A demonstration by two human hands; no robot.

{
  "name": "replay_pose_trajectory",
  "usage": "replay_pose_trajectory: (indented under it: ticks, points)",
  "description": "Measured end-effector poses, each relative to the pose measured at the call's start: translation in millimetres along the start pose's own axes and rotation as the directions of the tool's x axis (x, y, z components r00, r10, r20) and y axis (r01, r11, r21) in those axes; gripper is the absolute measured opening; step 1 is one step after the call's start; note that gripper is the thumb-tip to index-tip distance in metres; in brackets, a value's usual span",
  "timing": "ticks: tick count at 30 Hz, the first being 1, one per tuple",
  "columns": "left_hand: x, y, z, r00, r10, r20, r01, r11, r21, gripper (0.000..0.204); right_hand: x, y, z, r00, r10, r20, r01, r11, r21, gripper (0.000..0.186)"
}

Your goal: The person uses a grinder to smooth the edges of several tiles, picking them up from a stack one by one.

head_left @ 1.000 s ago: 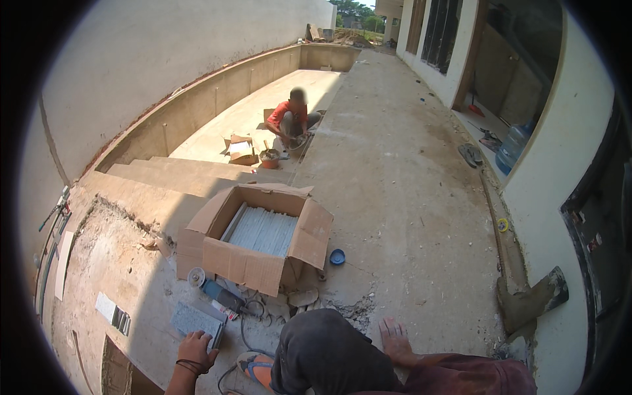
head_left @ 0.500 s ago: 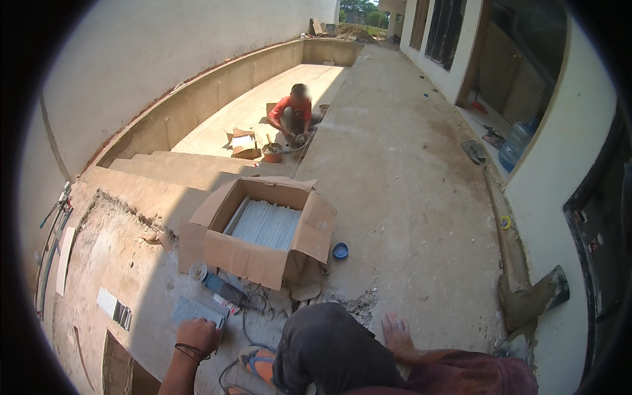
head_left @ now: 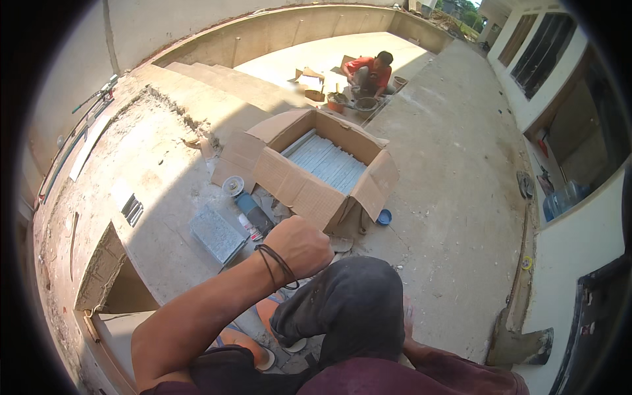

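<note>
My left hand (head_left: pixel 301 247) is curled closed, held up over my bent knee just in front of an open cardboard box (head_left: pixel 289 184). Its fingertips are turned out of sight, so anything in them is hidden. Rows of pale grey tiles (head_left: pixel 326 161) stand on edge in the box. Left of the hand, a blue angle grinder (head_left: pixel 252 212) lies beside a small stack of grey tiles (head_left: pixel 217 234) and a red-and-white tube or packet (head_left: pixel 250 228). My right hand (head_left: pixel 408 322), partly hidden behind my knee, rests on the concrete with its fingers stretched out.
A co-worker (head_left: pixel 370 76) crouches in the sunken area ahead, near buckets (head_left: pixel 337 102). Steps (head_left: pixel 224 85) lead down there. A square opening (head_left: pixel 125 283) lies at left. A blue cap (head_left: pixel 384 217) sits by the box; a hoe (head_left: pixel 520 345) lies along the right wall.
My left hand has lifted off the tile stack and swung right, over my knee. My right hand stays on the ground, now more hidden. The view has turned left.
</note>
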State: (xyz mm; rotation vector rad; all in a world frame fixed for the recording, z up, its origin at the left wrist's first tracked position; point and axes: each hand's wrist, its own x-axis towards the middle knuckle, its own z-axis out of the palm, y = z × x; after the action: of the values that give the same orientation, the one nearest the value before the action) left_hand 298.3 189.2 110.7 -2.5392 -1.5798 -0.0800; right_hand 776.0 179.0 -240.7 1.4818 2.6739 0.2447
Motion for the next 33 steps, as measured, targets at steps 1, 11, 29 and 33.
replay_pose_trajectory:
  ticks: [1,11,29,33]
  points:
    - [-9,0,6,0.999,-0.028,0.038,0.029,0.999,-0.034,0.021,4,2,4,1.000,-0.031,0.004,0.031,0.998,-0.048,0.098]
    - [-75,-60,64,0.936,-0.312,0.162,0.319,0.947,-0.020,0.017,19,-10,-62,0.989,0.093,0.114,-0.126,0.934,0.334,0.091]
    - [-211,-70,138,0.737,-0.557,0.382,0.595,0.803,0.023,0.062,28,-21,-63,0.995,0.047,0.085,-0.075,0.931,0.358,0.101]
    - [-158,-54,122,0.612,-0.709,0.350,0.709,0.296,-0.640,0.046,24,-20,-58,0.993,0.089,0.080,-0.114,0.912,0.394,0.098]
